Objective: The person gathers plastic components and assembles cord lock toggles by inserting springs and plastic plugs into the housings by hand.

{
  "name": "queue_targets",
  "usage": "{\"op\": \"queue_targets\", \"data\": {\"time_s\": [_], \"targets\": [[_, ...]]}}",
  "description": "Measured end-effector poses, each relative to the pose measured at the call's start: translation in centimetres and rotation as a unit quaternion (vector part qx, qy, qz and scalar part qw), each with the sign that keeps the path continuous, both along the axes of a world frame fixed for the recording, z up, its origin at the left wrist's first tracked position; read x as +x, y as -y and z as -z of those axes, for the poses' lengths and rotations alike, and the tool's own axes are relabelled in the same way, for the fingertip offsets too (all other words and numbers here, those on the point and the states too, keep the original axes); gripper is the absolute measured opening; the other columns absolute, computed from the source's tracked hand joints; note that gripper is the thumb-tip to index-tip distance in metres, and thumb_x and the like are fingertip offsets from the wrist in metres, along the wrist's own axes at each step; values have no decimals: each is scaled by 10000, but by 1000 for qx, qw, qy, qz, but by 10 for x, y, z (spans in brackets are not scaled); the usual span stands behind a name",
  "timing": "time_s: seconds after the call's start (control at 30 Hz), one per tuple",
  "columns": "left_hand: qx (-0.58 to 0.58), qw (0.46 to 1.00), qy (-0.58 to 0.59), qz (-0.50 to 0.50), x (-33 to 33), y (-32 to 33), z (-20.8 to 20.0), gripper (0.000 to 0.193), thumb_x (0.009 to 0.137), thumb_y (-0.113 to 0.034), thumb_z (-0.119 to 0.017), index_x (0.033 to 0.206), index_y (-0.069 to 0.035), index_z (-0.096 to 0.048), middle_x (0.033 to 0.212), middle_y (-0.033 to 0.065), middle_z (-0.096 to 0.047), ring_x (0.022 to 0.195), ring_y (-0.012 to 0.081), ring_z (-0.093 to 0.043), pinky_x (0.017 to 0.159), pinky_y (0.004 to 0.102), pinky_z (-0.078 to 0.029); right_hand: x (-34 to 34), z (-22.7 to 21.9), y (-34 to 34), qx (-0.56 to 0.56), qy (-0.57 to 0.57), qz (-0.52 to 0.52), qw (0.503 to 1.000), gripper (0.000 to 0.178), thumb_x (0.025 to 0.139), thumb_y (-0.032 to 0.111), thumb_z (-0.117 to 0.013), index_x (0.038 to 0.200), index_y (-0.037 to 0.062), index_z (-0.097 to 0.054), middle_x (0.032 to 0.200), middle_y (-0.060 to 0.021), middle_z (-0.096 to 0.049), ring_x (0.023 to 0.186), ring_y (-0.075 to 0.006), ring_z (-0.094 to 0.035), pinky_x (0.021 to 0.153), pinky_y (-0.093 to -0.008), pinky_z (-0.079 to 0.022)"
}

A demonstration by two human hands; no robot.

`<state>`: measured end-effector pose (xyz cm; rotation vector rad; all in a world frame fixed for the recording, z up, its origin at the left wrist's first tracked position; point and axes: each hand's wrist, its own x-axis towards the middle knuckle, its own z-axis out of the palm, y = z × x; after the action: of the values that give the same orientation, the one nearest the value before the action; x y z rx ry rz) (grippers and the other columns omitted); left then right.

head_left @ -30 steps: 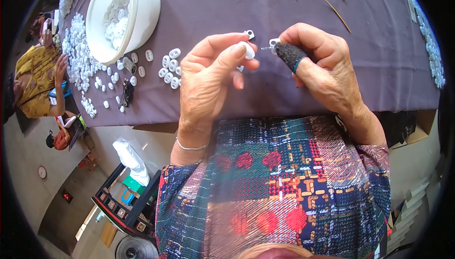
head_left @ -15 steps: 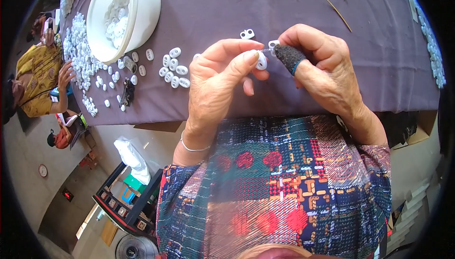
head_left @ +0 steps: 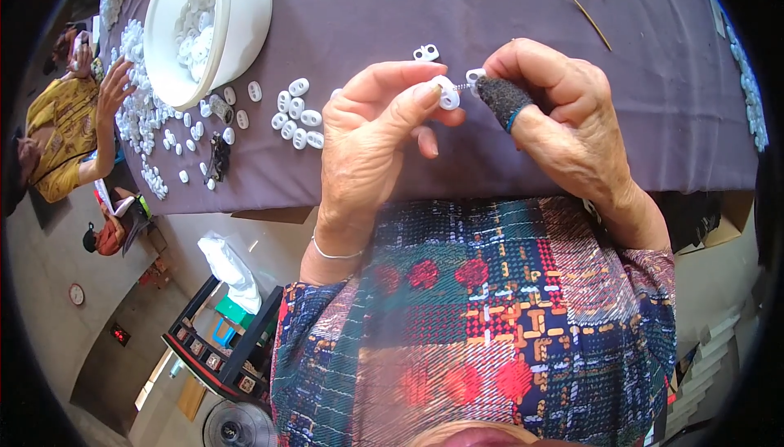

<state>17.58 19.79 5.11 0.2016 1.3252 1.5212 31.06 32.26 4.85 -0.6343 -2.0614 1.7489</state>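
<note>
The left hand [head_left: 371,132] has its fingers [head_left: 425,96] pinched shut on a small white plastic piece [head_left: 447,94]; half a second ago that piece sat lower, and it now meets the thin metal spring [head_left: 462,87] pinched in the right hand [head_left: 563,112], beside its dark felt thumb cover [head_left: 502,100]. The two parts look to be joining. Just beyond the fingers lies another white piece [head_left: 425,53] on the table [head_left: 653,79]; left of them loose white pieces [head_left: 298,112], then a white bowl [head_left: 245,14].

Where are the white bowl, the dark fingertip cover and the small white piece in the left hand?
white bowl [head_left: 245,18]: head view, outer wall.
dark fingertip cover [head_left: 500,97]: head view, its middle.
small white piece [head_left: 447,96]: head view, rounded end.
</note>
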Motion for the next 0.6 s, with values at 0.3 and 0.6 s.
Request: {"op": "queue_targets", "data": {"time_s": [0.3,0.6], "targets": [[-4,1000,-6,7,0,0,-1,155,816,-56,-618,948,25,-601,808,94,-634,698,167,-635,496,200,-461,-1,5,1,12,7,-10,1000,177,659,-13,-461,817,-38,-538,634,-45,-477,574,-82,-449,517,-221,-350],[2,1000,2,1,2,-1,0,145,809,-48,-626,927,30,-596,808,105,-635,694,170,-638,499,202,-464,-1,4,3,-27,17,-12,999,195,669,-13,-446,837,-32,-543,630,-30,-491,548,-63,-446,492,-218,-352]]}}
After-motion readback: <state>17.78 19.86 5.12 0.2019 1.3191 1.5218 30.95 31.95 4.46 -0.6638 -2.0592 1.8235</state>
